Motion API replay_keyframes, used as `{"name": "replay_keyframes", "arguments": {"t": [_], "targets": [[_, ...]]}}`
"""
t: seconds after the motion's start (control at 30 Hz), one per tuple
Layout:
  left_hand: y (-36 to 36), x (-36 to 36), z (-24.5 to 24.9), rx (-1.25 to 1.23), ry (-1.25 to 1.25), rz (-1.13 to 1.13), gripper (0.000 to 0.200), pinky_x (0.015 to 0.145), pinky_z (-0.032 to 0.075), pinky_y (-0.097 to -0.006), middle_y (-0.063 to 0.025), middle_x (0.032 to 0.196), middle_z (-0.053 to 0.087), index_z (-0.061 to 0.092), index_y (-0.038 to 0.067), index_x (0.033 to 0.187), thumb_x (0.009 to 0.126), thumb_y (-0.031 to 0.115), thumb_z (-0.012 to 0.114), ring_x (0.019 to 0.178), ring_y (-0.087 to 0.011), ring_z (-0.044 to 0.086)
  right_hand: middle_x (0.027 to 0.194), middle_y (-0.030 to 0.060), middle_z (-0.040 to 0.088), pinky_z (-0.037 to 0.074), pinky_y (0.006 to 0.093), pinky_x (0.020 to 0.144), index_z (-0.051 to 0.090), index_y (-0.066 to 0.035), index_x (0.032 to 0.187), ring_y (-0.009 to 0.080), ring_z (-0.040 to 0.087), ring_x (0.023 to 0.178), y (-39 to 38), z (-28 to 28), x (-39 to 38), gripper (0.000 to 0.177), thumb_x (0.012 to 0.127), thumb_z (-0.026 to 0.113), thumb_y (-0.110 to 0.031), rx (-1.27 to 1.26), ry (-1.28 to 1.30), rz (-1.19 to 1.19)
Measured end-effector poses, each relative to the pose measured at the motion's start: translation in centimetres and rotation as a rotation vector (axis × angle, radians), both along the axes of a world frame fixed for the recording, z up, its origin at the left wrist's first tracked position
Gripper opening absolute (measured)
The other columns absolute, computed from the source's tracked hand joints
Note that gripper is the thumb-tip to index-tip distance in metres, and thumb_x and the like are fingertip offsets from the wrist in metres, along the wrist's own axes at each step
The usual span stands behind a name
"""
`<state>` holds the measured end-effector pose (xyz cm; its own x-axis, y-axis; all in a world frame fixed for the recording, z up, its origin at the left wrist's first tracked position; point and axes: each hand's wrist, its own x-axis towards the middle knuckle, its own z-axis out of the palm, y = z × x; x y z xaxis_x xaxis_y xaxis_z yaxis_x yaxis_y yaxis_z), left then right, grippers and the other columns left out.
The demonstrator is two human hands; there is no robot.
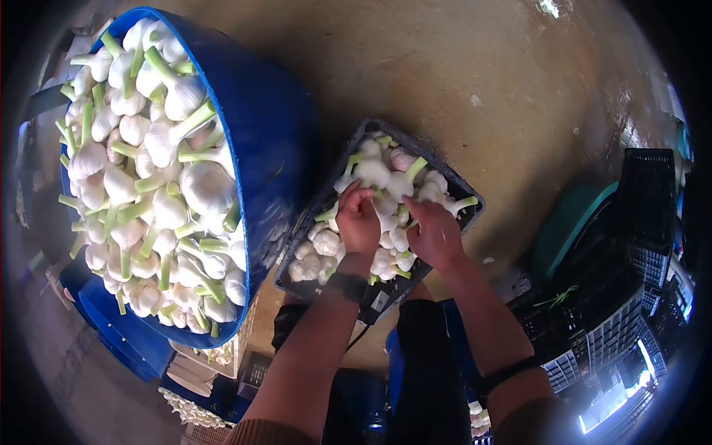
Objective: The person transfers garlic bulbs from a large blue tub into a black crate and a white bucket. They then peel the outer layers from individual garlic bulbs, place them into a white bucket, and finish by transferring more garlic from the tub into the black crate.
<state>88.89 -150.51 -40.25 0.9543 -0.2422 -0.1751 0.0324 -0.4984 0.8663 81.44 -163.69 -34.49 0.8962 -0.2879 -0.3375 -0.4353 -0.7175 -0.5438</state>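
Note:
Both of my hands are over a black crate (475, 194) filled with white garlic bulbs (326, 242) with short green stems. My left hand (359, 215) has its fingers curled, with the fingertips beside a bulb near the middle of the crate; what lies inside the fingers, if anything, is hidden. My right hand (432, 228) is just to its right, fingers bent toward the same bulbs, and its grip is too small to make out. A dark band circles my left wrist.
A large blue tub (274, 141) heaped with garlic bulbs stands at the left. Black crates (645, 200) and a green round container (567, 222) are at the right. Below lie my legs, a blue lid-like object (122, 334) and more garlic (194, 409).

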Motion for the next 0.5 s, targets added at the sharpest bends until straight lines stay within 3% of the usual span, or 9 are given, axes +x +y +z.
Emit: {"name": "replay_keyframes", "arguments": {"t": [0.03, 0.1, 0.13, 0.17, 0.23, 0.27, 0.3, 0.4, 0.5], "targets": [[0.3, 0.2, 0.0, 0.004, 0.0, 0.0, 0.02, 0.076, 0.047, -0.036, -0.0191, 0.109, 0.057, 0.059, 0.003, 0.098, 0.079, -0.002, 0.054, 0.087, -0.0289, 0.059, 0.082, 0.0135, 0.057, 0.047, 0.0433, 0.067, 0.057, -0.005, 0.109, 0.0293, 0.057, 0.079, 0.3, -0.2, 1.0, 0.042, 0.068, 0.057, -0.007, 0.075, -0.089, -0.109], [0.0, 1.2, -0.1, -0.169, 0.551, 0.004, 0.018, 0.073, 0.047, -0.0311, -0.0173, 0.108, 0.059, 0.062, 0.004, 0.092, 0.081, -0.004, 0.051, 0.083, -0.0251, 0.061, 0.085, 0.0152, 0.058, 0.047, 0.0446, 0.073, 0.057, -0.004, 0.107, 0.0328, 0.057, 0.08, 0.9, -1.4, 3.6, 0.039, 0.068, 0.057, -0.008, 0.061, -0.135, -0.199], [-0.5, 1.2, -0.2, -0.177, 0.642, 0.112, 0.017, 0.076, 0.047, -0.0332, -0.0162, 0.108, 0.059, 0.062, 0.005, 0.093, 0.079, -0.002, 0.054, 0.091, -0.026, 0.059, 0.091, 0.0153, 0.057, 0.045, 0.0436, 0.078, 0.057, -0.005, 0.108, 0.0325, 0.056, 0.086, 1.1, -1.9, 5.2, 0.039, 0.069, 0.058, -0.01, 0.015, -0.169, -0.231], [-0.7, 1.0, -0.2, -0.179, 0.642, 0.111, 0.017, 0.076, 0.047, -0.0332, -0.0162, 0.108, 0.059, 0.062, 0.005, 0.093, 0.079, -0.002, 0.054, 0.091, -0.026, 0.059, 0.098, 0.0154, 0.057, 0.044, 0.0426, 0.083, 0.058, -0.007, 0.109, 0.0322, 0.055, 0.092, 1.3, -2.3, 6.5, 0.04, 0.069, 0.058, -0.012, -0.031, -0.203, -0.262], [-0.3, 0.6, -0.1, 0.367, -0.198, -0.274, 0.026, 0.085, 0.043, -0.0366, -0.0159, 0.112, 0.057, 0.06, 0.006, 0.102, 0.076, 0.003, 0.059, 0.1, -0.0287, 0.055, 0.108, 0.0151, 0.053, 0.039, 0.0442, 0.09, 0.057, -0.009, 0.111, 0.0316, 0.049, 0.103, 1.8, -3.0, 8.5, 0.04, 0.072, 0.056, -0.015, -0.036, -0.099, -0.122], [-0.3, 0.8, 1.9, 0.329, -0.096, -0.277, 0.045, 0.094, 0.037, -0.0419, -0.0189, 0.11, 0.056, 0.053, 0.003, 0.114, 0.072, 0.007, 0.066, 0.101, -0.0346, 0.052, 0.118, 0.0148, 0.05, 0.033, 0.0457, 0.097, 0.056, -0.011, 0.114, 0.0311, 0.044, 0.114, 2.3, -3.1, 9.0, 0.04, 0.075, 0.054, -0.017, -0.039, 0.009, 0.016], [0.7, 0.0, 2.6, 0.334, -0.096, -0.273, 0.045, 0.094, 0.037, -0.0419, -0.0189, 0.11, 0.056, 0.053, 0.003, 0.114, 0.072, 0.007, 0.066, 0.101, -0.0346, 0.052, 0.118, 0.0148, 0.05, 0.033, 0.0457, 0.097, 0.056, -0.011, 0.114, 0.0311, 0.044, 0.114, 3.0, -3.3, 9.0, 0.04, 0.075, 0.054, -0.017, -0.034, 0.007, 0.02], [5.6, -3.8, 4.8, 0.528, -0.187, -0.051, 0.055, 0.096, 0.036, -0.0398, -0.0206, 0.114, 0.053, 0.045, -0.002, 0.12, 0.07, 0.004, 0.067, 0.103, -0.0345, 0.052, 0.135, 0.0129, 0.038, 0.011, 0.056, 0.106, 0.053, -0.019, 0.123, 0.0266, 0.02, 0.134, 5.4, -5.7, 7.2, 0.047, 0.076, 0.056, -0.025, -0.417, -0.023, 0.631], [11.3, -6.3, 7.0, 0.258, 0.088, 0.448, 0.048, 0.091, 0.04, -0.0416, -0.0206, 0.108, 0.056, 0.049, -0.005, 0.113, 0.07, 0.006, 0.067, 0.099, -0.0324, 0.054, 0.139, 0.0126, 0.035, 0.004, 0.0531, 0.108, 0.049, -0.02, 0.127, 0.0263, 0.016, 0.136, 4.2, -3.7, 7.0, 0.047, 0.08, 0.048, -0.02, -0.098, -0.049, 0.522]]}}
